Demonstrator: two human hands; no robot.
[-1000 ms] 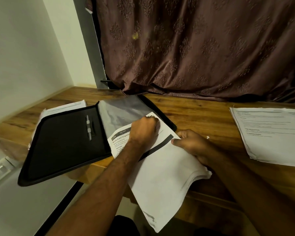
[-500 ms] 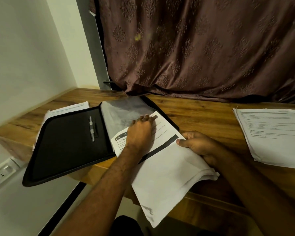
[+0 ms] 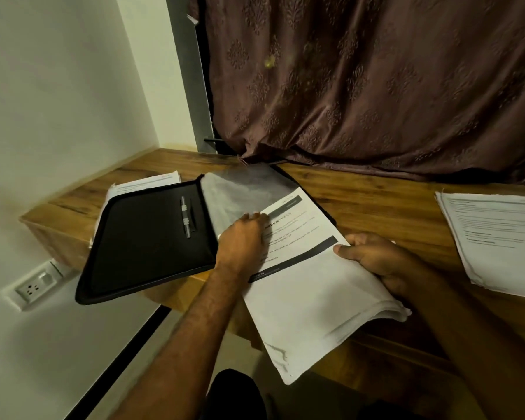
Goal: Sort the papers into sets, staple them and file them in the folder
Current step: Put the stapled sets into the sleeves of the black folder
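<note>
An open black zip folder (image 3: pixel 143 247) lies at the left of the wooden desk (image 3: pixel 376 204), its grey inner pocket (image 3: pixel 243 192) on the right half. A set of printed papers (image 3: pixel 309 295) lies partly in that pocket and hangs over the desk's front edge. My left hand (image 3: pixel 243 241) rests on the set's upper left, fingertips at the pocket's edge. My right hand (image 3: pixel 373 262) grips the set's right edge, thumb on top and fingers underneath.
A stack of printed papers (image 3: pixel 497 237) lies at the right of the desk. More sheets (image 3: pixel 152 181) stick out from under the folder's far left side. A pen (image 3: pixel 185 219) sits in the folder's loop. Brown curtain (image 3: pixel 376 86) behind; wall socket (image 3: pixel 32 287) at lower left.
The paper set has slid further up into the folder's pocket. My left hand moved with it toward the pocket's edge, and my right hand followed along the right edge.
</note>
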